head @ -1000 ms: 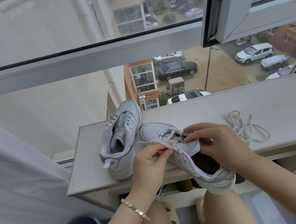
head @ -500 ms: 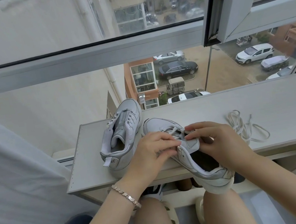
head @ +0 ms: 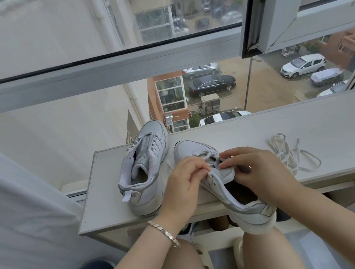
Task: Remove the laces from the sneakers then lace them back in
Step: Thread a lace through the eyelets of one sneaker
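White sneaker (head: 252,212), left hand (head: 183,185) pinching its lace (head: 207,155), right hand (head: 259,167) gripping its tongue (head: 227,173)

unlaced sneaker (head: 146,174) left | held sneaker (head: 232,192) middle | loose lace (head: 291,154) right | all on shelf (head: 309,122)

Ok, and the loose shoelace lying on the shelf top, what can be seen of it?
The loose shoelace is white, flat and woven-looking, out of any shoe. It lies in a tangled heap of loops on the pale shelf top, right of the held sneaker, with one long loop trailing toward the front edge. Nothing grips it.
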The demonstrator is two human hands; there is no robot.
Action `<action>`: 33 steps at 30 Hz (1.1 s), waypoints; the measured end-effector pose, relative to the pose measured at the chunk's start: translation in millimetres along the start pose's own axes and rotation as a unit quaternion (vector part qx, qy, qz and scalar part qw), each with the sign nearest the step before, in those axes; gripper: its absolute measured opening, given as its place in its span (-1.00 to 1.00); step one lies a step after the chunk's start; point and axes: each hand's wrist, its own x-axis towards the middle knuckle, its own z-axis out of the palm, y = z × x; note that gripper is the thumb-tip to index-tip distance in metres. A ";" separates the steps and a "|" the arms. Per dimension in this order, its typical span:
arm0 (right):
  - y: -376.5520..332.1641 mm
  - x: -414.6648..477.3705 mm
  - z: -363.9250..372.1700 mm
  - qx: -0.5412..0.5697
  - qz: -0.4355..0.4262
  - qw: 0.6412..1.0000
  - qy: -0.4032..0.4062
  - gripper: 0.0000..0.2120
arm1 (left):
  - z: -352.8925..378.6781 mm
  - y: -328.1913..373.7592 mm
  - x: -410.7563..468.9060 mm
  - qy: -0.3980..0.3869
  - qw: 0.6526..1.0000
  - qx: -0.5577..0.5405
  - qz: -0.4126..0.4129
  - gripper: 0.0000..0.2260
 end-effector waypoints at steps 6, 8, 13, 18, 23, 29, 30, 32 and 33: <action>-10.5 3.9 2.6 -0.103 -0.007 0.994 -0.031 -0.73 | -1.8 47.3 15.5 0.076 0.996 -0.035 0.025 -0.89; -13.7 3.8 4.2 -0.107 -0.003 0.994 -0.024 -0.74 | -9.8 77.0 35.9 0.122 0.984 -0.128 0.018 -0.87; -12.5 4.8 2.3 -0.041 0.043 0.998 -0.023 -0.71 | -26.5 96.4 58.8 0.118 0.949 -0.289 -0.042 -0.85; -35.2 15.2 -6.3 0.141 0.034 0.984 -0.101 -0.80 | -14.1 77.4 39.6 0.042 0.953 -0.248 -0.170 -0.87; -41.0 21.0 -0.3 0.269 0.066 0.961 0.011 -0.77 | -10.6 64.0 17.3 0.070 0.972 -0.136 -0.176 -0.70; -48.4 34.9 -19.2 0.516 0.149 0.840 0.073 -0.64 | 13.4 53.1 -8.6 -0.034 0.975 0.041 -0.215 -0.36; -50.9 34.7 -22.1 0.491 0.139 0.857 0.066 -0.63 | 16.7 51.0 -6.7 -0.042 0.974 0.052 -0.215 -0.37; -50.8 32.3 -24.0 0.383 0.111 0.916 0.049 -0.62 | 22.7 48.7 -2.9 -0.039 0.973 0.105 -0.200 -0.42; -49.0 29.8 -25.0 0.329 0.094 0.939 0.040 -0.61 | 25.5 47.4 -0.9 -0.035 0.972 0.127 -0.194 -0.42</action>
